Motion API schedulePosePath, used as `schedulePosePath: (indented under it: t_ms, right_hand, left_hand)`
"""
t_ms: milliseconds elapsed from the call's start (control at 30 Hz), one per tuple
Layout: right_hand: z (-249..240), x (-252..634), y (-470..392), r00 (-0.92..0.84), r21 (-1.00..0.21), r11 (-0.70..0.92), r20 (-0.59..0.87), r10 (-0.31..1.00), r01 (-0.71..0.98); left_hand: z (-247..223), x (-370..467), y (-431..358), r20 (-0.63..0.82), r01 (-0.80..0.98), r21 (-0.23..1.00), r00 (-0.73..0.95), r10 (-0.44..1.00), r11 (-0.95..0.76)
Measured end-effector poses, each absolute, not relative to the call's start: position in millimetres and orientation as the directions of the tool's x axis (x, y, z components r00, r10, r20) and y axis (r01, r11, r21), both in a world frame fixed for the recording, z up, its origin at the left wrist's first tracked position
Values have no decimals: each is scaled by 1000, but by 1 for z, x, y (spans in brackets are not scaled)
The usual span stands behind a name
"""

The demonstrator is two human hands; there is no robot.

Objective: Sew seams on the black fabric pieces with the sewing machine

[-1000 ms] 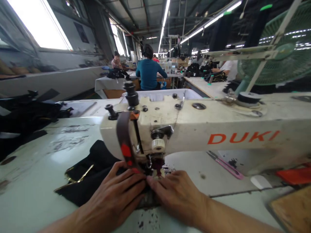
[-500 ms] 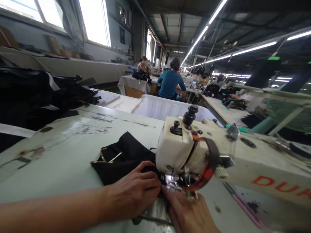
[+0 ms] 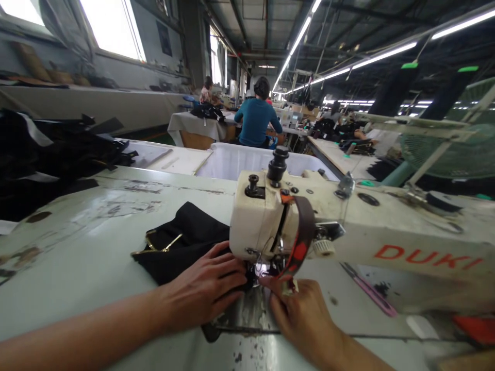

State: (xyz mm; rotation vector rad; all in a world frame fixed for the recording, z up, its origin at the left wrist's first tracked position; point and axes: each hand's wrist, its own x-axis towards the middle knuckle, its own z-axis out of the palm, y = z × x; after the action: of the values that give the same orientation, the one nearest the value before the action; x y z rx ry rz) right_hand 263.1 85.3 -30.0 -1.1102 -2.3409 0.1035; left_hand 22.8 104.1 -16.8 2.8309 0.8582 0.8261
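A black fabric piece [image 3: 191, 229] with a gold zipper [image 3: 164, 246] lies on the table, its right end under the head of a sewing machine [image 3: 251, 216]. My left hand [image 3: 211, 281] rests flat on the cloth's near edge, fingers stretched toward the lit presser foot [image 3: 263, 270]. On the other side of the foot is my right hand [image 3: 303, 312], its index finger reaching to the foot and the other fingers curled in. Whatever its fingertips pinch is too small or hidden to make out. A dark strap with red marks [image 3: 299, 237] hangs in front of the machine head.
Pink-handled scissors [image 3: 373, 296] lie right of the needle area, below the machine arm. Dark garments [image 3: 50, 154] are heaped at the left. Behind the machine is a white bin [image 3: 228, 159]; a person in a teal top [image 3: 253, 121] sits beyond. A green fan [image 3: 436, 149] stands at right.
The view has shifted right and slightly down, so everything appears further left. My left fingers have flattened and spread on the cloth. My right hand's fingers have curled more, with the index finger still at the foot.
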Motion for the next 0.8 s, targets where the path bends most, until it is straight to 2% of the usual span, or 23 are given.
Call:
schedulePosePath:
  t_ms: [67,200,333,500,700,800]
  right_hand:
    - [-28,263,84,-561,-273,689,420,713,672]
    - [-24,261,82,-695,-128,756,318,644,642]
    - [-26,260,82,-735,-47,771,269,622,635]
    - [-31,259,86,-724,-19,765,306,617,644]
    - [-29,258,88,-676,-72,763,416,608,642]
    - [-25,257,88,-669,-93,762,419,614,641]
  left_hand:
    - [-15,22,105,451,482,231,716,532,-845]
    - [-10,22,104,428,459,217,749,506,-862]
    - [-6,24,102,438,450,218,748,499,-866]
    - [-5,25,109,476,427,214,740,475,-879]
    - [-8,23,120,461,421,199,756,464,-885]
    - [-9,22,124,478,417,210,745,465,-884]
